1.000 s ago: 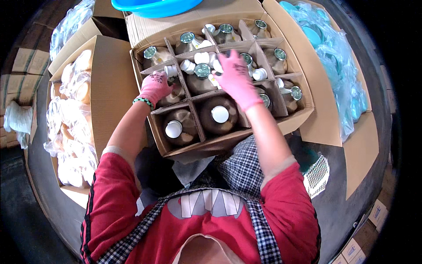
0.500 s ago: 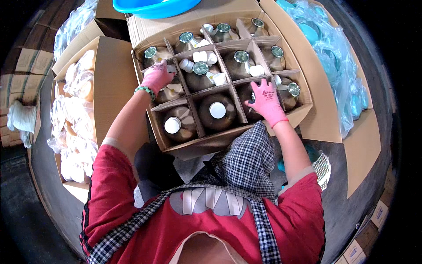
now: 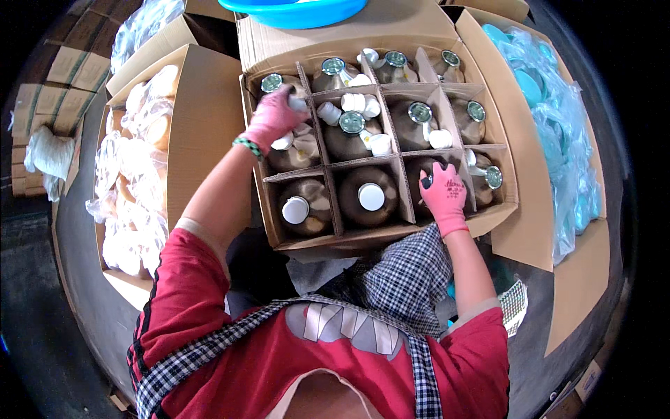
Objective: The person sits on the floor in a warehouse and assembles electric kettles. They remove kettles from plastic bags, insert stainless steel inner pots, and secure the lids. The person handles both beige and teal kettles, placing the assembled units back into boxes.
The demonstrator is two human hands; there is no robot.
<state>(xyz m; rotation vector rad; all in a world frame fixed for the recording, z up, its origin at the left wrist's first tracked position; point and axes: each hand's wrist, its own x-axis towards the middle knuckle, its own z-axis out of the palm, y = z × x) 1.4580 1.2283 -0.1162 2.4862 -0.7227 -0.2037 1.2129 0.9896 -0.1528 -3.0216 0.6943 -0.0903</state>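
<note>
A cardboard box point(image 3: 335, 241) with cardboard dividers holds several round glass bottles or jars, one to a cell. My left hand point(image 3: 273, 117), in a pink glove, pinches a white cap point(image 3: 298, 104) above the left column. Another white cap point(image 3: 283, 142) lies just below that hand. My right hand point(image 3: 444, 191), also gloved in pink, curls round the neck of a bottle in the near row; the glove hides most of its mouth. White caps sit on two near-row bottles, a left one point(image 3: 296, 209) and a middle one point(image 3: 371, 197). Farther bottles have bare greenish glass mouths.
Loose white caps point(image 3: 354, 103) lie among the bottles. To the left stands a carton point(image 3: 202, 126) of pale, plastic-wrapped pieces. On the right, another carton point(image 3: 520, 209) holds teal pieces in plastic point(image 3: 569, 150). A blue basin point(image 3: 300, 15) is at the far side.
My left hand has lifted a little, with a white cap now showing at its fingertips. My right hand has closed further round the bottle neck. The whole view has shifted.
</note>
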